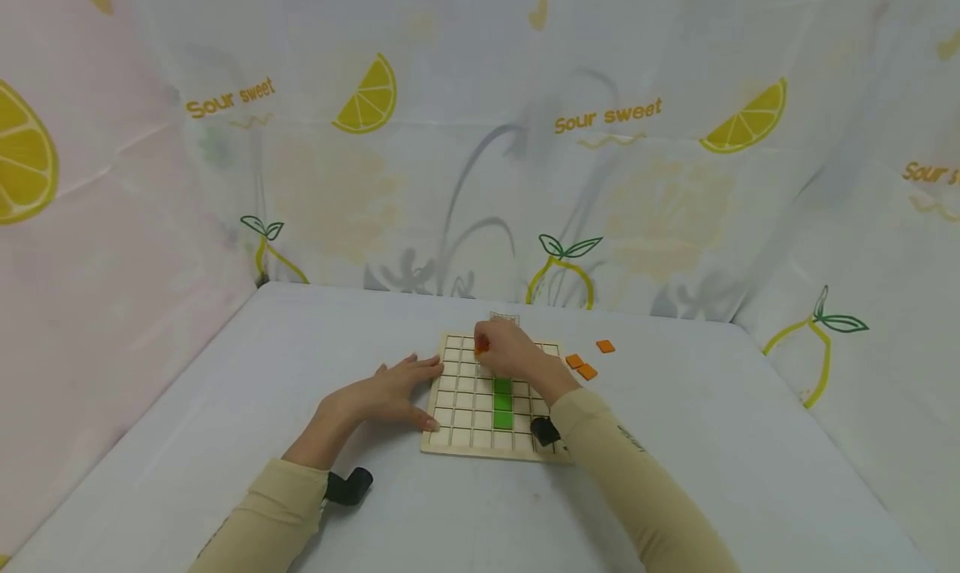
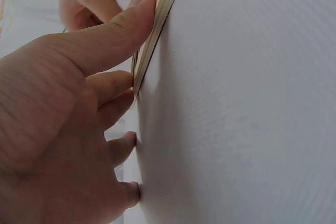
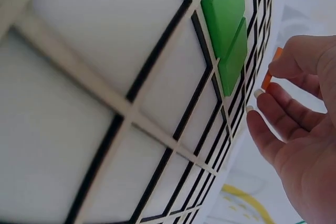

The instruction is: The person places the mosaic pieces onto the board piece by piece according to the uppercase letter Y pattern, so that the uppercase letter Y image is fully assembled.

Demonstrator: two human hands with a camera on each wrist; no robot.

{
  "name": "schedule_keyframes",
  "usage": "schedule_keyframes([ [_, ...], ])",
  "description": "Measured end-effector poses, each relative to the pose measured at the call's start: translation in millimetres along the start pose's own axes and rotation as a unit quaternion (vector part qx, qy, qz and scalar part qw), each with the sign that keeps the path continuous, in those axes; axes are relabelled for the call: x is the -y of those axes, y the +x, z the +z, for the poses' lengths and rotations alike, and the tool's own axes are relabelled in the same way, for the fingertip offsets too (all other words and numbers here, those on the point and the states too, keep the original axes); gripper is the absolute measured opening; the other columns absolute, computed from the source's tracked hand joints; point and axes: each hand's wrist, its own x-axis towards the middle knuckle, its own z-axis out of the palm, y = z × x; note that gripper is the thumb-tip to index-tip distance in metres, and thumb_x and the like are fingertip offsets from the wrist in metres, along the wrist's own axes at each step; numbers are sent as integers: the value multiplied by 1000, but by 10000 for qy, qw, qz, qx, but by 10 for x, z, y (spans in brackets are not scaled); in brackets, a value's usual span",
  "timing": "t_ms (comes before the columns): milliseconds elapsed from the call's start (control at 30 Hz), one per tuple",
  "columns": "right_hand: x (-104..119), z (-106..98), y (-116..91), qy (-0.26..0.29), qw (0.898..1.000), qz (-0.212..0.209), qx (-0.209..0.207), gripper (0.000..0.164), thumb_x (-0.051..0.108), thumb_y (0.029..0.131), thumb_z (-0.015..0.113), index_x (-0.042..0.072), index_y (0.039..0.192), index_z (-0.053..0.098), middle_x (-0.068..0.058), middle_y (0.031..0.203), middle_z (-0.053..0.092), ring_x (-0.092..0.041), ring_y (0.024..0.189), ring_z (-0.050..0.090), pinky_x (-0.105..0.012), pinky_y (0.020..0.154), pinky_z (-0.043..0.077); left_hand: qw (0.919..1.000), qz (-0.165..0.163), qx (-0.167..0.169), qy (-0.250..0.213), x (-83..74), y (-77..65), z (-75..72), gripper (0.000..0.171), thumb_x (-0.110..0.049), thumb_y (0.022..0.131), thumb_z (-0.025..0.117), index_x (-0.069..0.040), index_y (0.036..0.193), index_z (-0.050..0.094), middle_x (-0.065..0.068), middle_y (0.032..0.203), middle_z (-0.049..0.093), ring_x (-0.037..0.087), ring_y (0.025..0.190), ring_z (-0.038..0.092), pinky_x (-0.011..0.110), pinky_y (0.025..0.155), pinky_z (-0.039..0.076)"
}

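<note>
A wooden grid board (image 1: 461, 450) lies flat on the table, with several green tiles (image 1: 502, 402) in one column of its cells. My right hand (image 1: 510, 350) is over the far part of the board and pinches an orange tile (image 3: 272, 69) between thumb and fingers. In the right wrist view that tile stands on edge near the grid. My left hand (image 1: 390, 392) rests at the board's left edge, fingers spread, the thumb on the rim. The left wrist view shows its thumb (image 2: 115, 38) against the wooden edge and the other fingertips on the tabletop.
Three loose orange tiles (image 1: 587, 372) lie right of the board. A small pale, lined object (image 1: 505, 316) is behind the board, partly hidden by my right hand. The white tabletop (image 1: 225, 373) meets a lemon-print cloth (image 1: 480, 140) at the back and sides.
</note>
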Motion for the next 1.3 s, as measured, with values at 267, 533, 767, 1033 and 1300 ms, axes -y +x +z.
schedule_keyframes([
  [267, 37, 74, 69, -45, 9999, -101, 67, 10, 2, 85, 64, 11, 90, 65, -5, 91, 63, -18, 83, 52, -33, 76, 49, 10000, 45, -3, 37, -17, 7, -10, 94, -44, 77, 83, -15, 154, 37, 2, 166, 25, 36, 156, 11, 74, 116, 8],
  [533, 115, 70, 78, -232, 9995, -105, 175, 12, 1, 84, 64, 11, 91, 65, -4, 90, 60, -17, 79, 49, -31, 72, 46, 10000, 70, 0, 66, -23, 2, -12, 94, -43, 77, 82, -13, 154, 37, 4, 166, 25, 37, 155, 12, 74, 116, 8],
  [767, 116, 107, 93, -298, 9994, -21, 163, 15, -1, 87, 59, 12, 90, 66, -4, 89, 59, -16, 77, 48, -30, 70, 44, 10000, 67, -26, 64, -22, 4, -9, 95, -43, 77, 83, -12, 154, 37, 5, 166, 26, 37, 155, 13, 74, 115, 8],
  [1033, 136, 123, 85, -419, 9990, -162, -30, 18, -4, 87, 58, 11, 90, 69, -7, 89, 62, -18, 79, 53, -33, 74, 49, 10000, 16, -22, 23, -22, -7, -12, 95, -43, 77, 83, -12, 154, 37, 5, 166, 26, 36, 155, 13, 73, 117, 8],
  [1300, 149, 151, 84, -470, 9989, -67, 16, 19, -3, 89, 57, 11, 91, 70, -6, 91, 62, -20, 84, 56, -34, 79, 51, 10000, 11, -44, -3, -10, -16, -2, 96, -43, 76, 84, -13, 154, 37, 5, 166, 26, 37, 155, 13, 73, 116, 7],
])
